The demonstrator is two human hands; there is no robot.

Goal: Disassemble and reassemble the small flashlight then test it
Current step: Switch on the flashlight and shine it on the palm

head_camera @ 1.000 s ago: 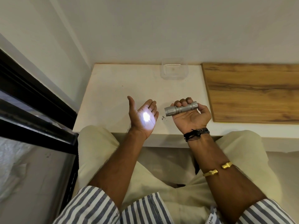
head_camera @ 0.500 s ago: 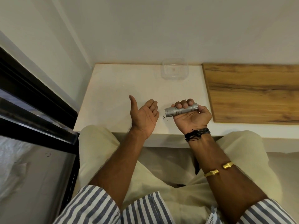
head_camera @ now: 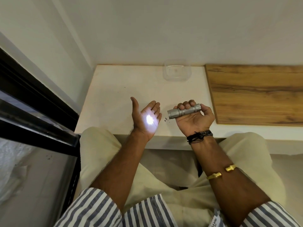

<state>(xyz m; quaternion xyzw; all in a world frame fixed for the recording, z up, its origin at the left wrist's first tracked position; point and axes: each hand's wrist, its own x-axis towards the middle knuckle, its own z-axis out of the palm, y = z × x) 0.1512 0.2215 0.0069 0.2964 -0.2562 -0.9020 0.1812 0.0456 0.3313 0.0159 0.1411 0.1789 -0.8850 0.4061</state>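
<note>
The bright spot (head_camera: 149, 119) is back on the left palm, where half a second ago there was none, while neither of the hands has shifted much. The right hand (head_camera: 196, 122) holds the small flashlight (head_camera: 183, 111) level just above the front of the counter (head_camera: 114, 89), fingers curled over the barrel and thumb at the tail end, head aimed leftward. The left hand (head_camera: 144, 123) stands just beside it, palm spread flat and upright with the thumb raised, holding nothing and catching the beam. This looks like the closing test, with the flashlight in one piece. The on-off-on light may only be the thumb working the switch, but it could also mean a tail cap not screwed fully home, in which case the lamp might cut out again and the test would mislead. The grip is light and near the counter's edge, so a slip during another press could send the flashlight rolling off onto the lap.
</note>
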